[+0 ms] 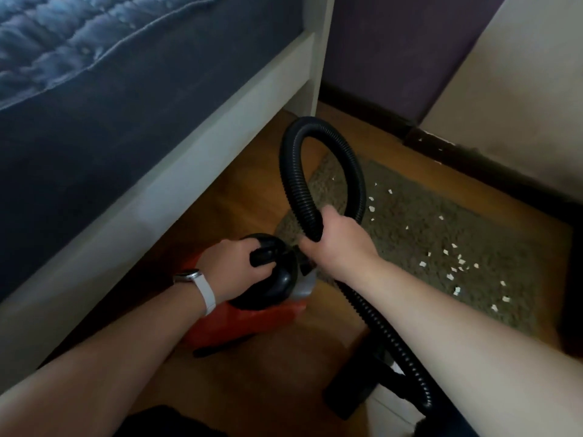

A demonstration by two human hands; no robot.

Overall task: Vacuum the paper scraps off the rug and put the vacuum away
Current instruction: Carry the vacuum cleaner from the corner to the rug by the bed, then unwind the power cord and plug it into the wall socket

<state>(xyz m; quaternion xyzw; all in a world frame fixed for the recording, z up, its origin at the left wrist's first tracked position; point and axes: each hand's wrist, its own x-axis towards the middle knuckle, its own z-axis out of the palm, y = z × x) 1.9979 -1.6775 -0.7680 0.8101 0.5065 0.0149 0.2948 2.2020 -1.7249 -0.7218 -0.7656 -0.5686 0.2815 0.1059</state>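
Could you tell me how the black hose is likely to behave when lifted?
Probably flexible, not stiff: the hose arcs in a loop above the right hand. Its ribbing suggests some spring. The trailing length may drag on the floor.

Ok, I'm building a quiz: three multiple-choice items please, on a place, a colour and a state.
1. Where do the white paper scraps lie? A on the grey-brown shaggy rug; B on a desk; C in a bin.
2. What colour is the body of the black-topped canister vacuum? A green; B red; C yellow.
3. What is the right hand doing? A hanging idle; B gripping the black ribbed hose; C pressing the rug.
Answers: A, scraps dot the rug; B, red shows on its lower shell; B, the hand wraps the hose.
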